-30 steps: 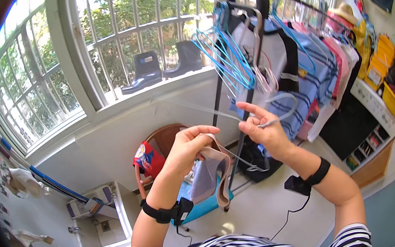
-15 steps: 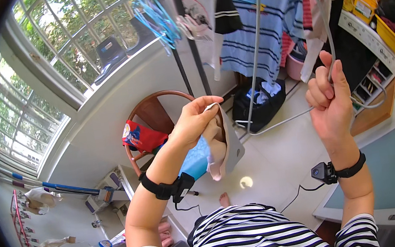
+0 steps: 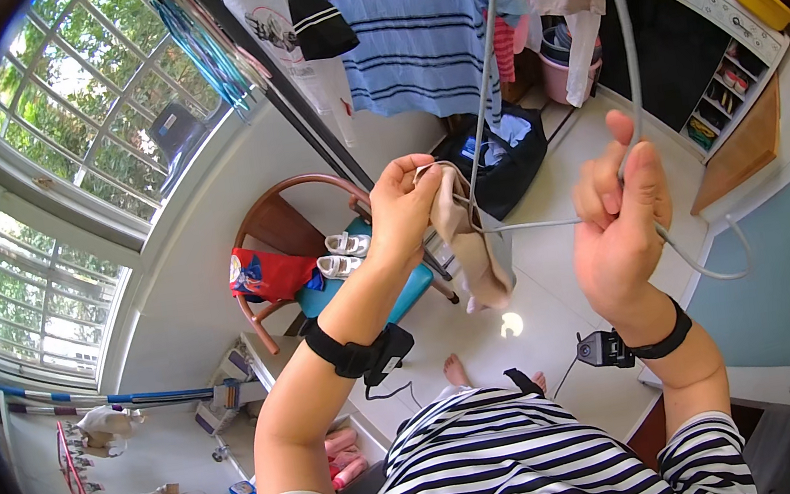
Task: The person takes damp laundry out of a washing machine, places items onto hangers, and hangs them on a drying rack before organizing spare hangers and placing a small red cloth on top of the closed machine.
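Since a second ago the hands have drawn apart, so the hanging is underway. The left hand (image 3: 402, 208), fingers pinched shut, holds a beige cloth garment (image 3: 470, 236) at centre frame; the right hand (image 3: 620, 220) grips a grey wire hanger (image 3: 631, 42). Below lie a white tiled floor (image 3: 541, 277), a wooden chair (image 3: 281, 228) and, upper left, a window (image 3: 84, 119).

beige garment (image 3: 470, 236) hanging limp on thin grey wire hanger (image 3: 636, 92), held aloft.
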A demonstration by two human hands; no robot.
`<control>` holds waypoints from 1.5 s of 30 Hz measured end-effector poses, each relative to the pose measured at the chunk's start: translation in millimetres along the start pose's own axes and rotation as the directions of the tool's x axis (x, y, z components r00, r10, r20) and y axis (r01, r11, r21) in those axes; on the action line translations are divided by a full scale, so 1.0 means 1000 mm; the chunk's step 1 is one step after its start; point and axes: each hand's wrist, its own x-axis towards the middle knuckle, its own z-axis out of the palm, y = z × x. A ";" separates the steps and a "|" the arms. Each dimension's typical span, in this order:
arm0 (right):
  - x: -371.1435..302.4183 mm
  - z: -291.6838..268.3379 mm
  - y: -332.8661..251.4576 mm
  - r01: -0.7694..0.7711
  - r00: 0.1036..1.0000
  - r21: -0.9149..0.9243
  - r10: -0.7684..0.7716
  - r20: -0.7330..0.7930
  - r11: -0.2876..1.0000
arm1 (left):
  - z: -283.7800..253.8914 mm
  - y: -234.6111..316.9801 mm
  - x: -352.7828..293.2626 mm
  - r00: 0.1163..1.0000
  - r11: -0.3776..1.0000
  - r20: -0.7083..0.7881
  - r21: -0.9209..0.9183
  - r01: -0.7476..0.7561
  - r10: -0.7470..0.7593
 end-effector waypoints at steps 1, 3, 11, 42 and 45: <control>-0.001 -0.003 0.002 -0.002 1.000 -0.010 0.002 0.004 1.000 | 0.006 0.004 -0.002 1.000 1.000 0.000 -0.001 0.010 -0.010; -0.005 -0.011 0.006 -0.002 1.000 -0.012 0.002 0.011 1.000 | 0.016 0.006 -0.003 1.000 0.999 0.013 -0.034 -0.013 0.014; -0.022 -0.057 0.033 -0.005 0.993 -0.296 0.040 0.113 0.955 | 0.036 0.042 -0.011 0.996 0.977 -0.041 -0.194 -0.091 0.085; 0.023 -0.007 -0.013 0.214 0.670 -0.671 0.393 0.629 0.710 | -0.093 0.050 0.010 0.953 0.526 0.130 0.809 -0.262 0.275; 0.019 -0.003 -0.008 0.277 0.594 -0.703 0.459 0.661 0.655 | -0.102 0.058 0.019 0.978 0.613 0.079 0.769 -0.182 0.192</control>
